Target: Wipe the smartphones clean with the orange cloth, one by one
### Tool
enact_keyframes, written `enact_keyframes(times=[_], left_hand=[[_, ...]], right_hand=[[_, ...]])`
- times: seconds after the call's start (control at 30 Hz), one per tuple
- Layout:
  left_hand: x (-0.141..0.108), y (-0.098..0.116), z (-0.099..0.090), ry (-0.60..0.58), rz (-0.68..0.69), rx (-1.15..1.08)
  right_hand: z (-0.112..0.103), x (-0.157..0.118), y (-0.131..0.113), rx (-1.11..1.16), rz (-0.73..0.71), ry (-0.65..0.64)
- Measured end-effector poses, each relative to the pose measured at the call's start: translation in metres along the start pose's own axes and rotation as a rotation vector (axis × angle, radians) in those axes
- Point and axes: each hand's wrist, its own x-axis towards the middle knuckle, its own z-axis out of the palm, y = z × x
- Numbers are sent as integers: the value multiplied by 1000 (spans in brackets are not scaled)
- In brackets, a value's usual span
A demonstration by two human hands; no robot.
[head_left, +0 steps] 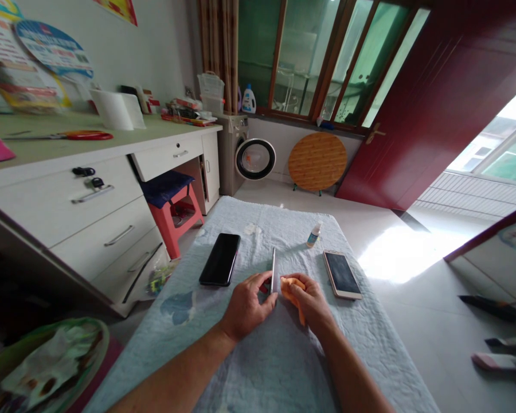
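My left hand [250,307] grips a smartphone [274,269] that stands on its edge, so only its thin silvery side shows. Bunched in the fingers of my right hand [312,301] is an orange cloth [293,289], close to the right of that phone. A black smartphone [221,259] lies flat to the left, its screen dark. On the right lies a gold and white smartphone [342,275], screen up. Beyond my right hand a small spray bottle [313,235] with a white top stands upright. All rest on a light blue quilted cloth [258,223].
A white desk with drawers [107,229] runs along the left, with a red stool [176,212] under it. At lower left is a rubbish bin [105,350]. Behind stand a washing machine [232,155] with its door open and a round wooden tabletop [317,162].
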Motion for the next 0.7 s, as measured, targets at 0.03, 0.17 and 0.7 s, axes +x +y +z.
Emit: enact_keyframes(times=[0.03,0.17,0.7], left_hand=[[0,0,0,5,-8,-5],[1,0,0,8,-49,-29],[0,-6,4,-205,-229,-41]], right_hand=[[0,0,1,-8,-1,7],[-1,3,4,-40,-29,44],[-7,9,8,-177,-172,239]])
